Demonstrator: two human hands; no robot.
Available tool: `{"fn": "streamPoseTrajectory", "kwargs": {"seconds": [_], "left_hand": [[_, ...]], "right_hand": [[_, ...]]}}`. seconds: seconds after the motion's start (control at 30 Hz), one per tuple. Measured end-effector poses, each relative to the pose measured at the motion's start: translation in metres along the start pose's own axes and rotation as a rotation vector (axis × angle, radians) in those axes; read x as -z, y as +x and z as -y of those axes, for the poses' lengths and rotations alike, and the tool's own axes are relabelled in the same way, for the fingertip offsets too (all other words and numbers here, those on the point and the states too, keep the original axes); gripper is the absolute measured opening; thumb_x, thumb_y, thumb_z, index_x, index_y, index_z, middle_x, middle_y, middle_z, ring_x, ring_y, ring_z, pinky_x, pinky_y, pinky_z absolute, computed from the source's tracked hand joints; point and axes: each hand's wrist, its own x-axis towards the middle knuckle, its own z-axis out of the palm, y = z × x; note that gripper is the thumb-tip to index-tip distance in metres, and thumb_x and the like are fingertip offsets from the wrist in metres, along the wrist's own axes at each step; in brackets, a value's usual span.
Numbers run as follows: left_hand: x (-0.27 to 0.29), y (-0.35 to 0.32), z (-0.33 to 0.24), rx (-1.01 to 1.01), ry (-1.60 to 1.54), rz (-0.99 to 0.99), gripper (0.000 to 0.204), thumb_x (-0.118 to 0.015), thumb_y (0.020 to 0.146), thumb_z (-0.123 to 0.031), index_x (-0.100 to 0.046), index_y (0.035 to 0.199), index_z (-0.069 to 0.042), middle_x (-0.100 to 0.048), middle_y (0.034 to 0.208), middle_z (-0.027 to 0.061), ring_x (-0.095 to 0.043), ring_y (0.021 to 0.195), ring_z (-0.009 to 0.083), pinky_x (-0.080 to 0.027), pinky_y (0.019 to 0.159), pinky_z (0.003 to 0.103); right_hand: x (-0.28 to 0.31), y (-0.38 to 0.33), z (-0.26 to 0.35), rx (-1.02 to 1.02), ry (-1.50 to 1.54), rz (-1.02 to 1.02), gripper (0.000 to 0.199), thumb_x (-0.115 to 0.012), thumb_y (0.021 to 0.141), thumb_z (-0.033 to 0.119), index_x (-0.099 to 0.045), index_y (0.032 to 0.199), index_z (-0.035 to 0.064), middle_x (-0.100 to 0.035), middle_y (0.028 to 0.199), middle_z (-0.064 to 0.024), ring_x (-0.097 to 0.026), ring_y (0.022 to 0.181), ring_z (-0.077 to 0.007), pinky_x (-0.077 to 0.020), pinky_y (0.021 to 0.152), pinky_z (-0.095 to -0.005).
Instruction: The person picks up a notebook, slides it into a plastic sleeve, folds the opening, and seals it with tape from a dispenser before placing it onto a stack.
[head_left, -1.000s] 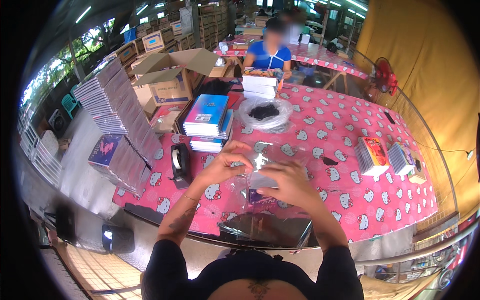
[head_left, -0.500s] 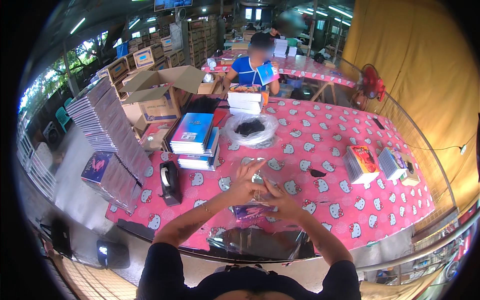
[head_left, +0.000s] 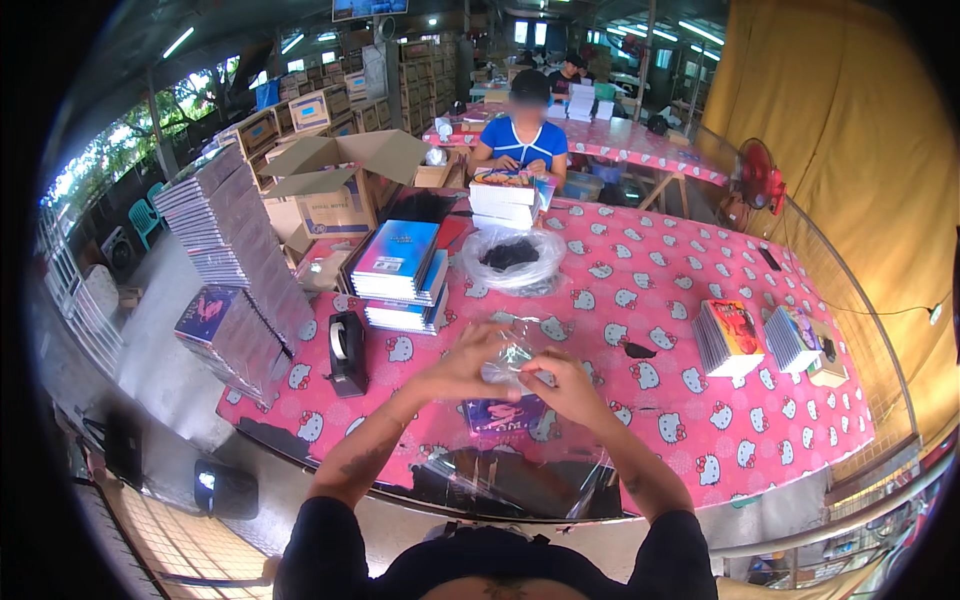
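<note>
I have both hands raised over the near edge of the pink patterned table (head_left: 640,300): my left hand (head_left: 468,362) and right hand (head_left: 568,385) are each closed in a pinch on a clear plastic sleeve (head_left: 512,358) — held between them, above a purple booklet (head_left: 503,412) lying flat on the cloth. Containers noted: an open cardboard box (head_left: 335,185) at far left, contents not visible, and a clear plastic bag (head_left: 515,260) mid-table holding something dark. A black tape dispenser (head_left: 347,350) stands left of my left hand, beside a stack of blue notebooks (head_left: 402,275).
</note>
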Motion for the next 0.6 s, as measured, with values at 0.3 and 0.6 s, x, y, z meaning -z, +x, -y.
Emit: {"fn": "streamPoseTrajectory", "kwargs": {"seconds": [0.3, 0.6], "left_hand": [[0.011, -0.005, -0.029, 0.372, -0.667, -0.323, 0.042, -0.073, 0.088, -0.026, -0.066, 0.119, 0.001, -0.063, 0.126, 0.0171, -0.061, 0.115, 0.0238, -0.044, 0.103, 0.041], [-0.036, -0.03, 0.077, 0.329, -0.626, 0.034, 0.061, -0.074, 0.089, -0.019, -0.049, 0.142, -0.004, -0.061, 0.124, 0.0044, -0.056, 0.11, 0.0134, -0.046, 0.097, 0.031]], "right_hand": [[-0.028, 0.029, -0.109, -0.425, 0.366, -0.055, 0.027, -0.071, 0.09, 0.022, -0.065, 0.108, 0.0026, -0.067, 0.109, -0.0079, -0.062, 0.102, -0.0191, -0.0474, 0.086, -0.035], [-0.023, 0.041, -0.091, -0.163, 0.519, 0.152, 0.058, -0.077, 0.086, 0.023, -0.05, 0.134, 0.0082, -0.057, 0.13, -0.0085, -0.048, 0.129, -0.021, -0.0411, 0.103, -0.0379]]}}
